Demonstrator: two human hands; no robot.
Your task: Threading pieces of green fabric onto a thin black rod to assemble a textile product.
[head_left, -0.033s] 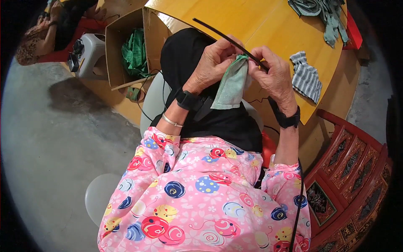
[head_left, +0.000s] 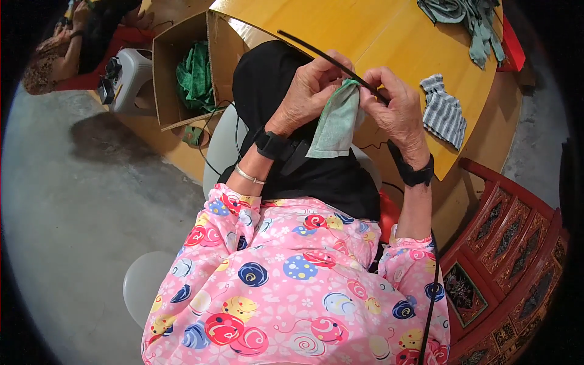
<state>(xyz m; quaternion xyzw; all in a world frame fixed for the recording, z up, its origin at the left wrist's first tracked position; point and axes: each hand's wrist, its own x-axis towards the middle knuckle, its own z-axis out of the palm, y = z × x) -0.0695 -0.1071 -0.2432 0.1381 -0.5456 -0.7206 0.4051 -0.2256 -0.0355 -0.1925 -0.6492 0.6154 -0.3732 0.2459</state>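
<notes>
A small pale green cloth piece [head_left: 333, 131] hangs above my lap, its gathered top between my two hands. My left hand [head_left: 313, 91] is closed, thumb and fingers pinching the top of the cloth. A thin black rod [head_left: 307, 44] slants from upper left, past my left fingers, down into my right hand. My right hand [head_left: 394, 106] is closed around the rod's lower end, with its fingertips close against the cloth's top edge. The exact grip of the fingertips is partly hidden. Each wrist wears a black band.
The yellow table [head_left: 365, 30] lies ahead, bearing a grey striped cloth piece [head_left: 443, 112] and a grey-green cloth pile [head_left: 465, 24]. At left stand a cardboard box [head_left: 221, 61] holding green cloth [head_left: 196, 76] and a grey stool [head_left: 134, 73]. A carved red chair [head_left: 496, 225] is at right.
The rod's upper end has tipped very slightly down and left. Both hands and the cloth are almost exactly where they were.
</notes>
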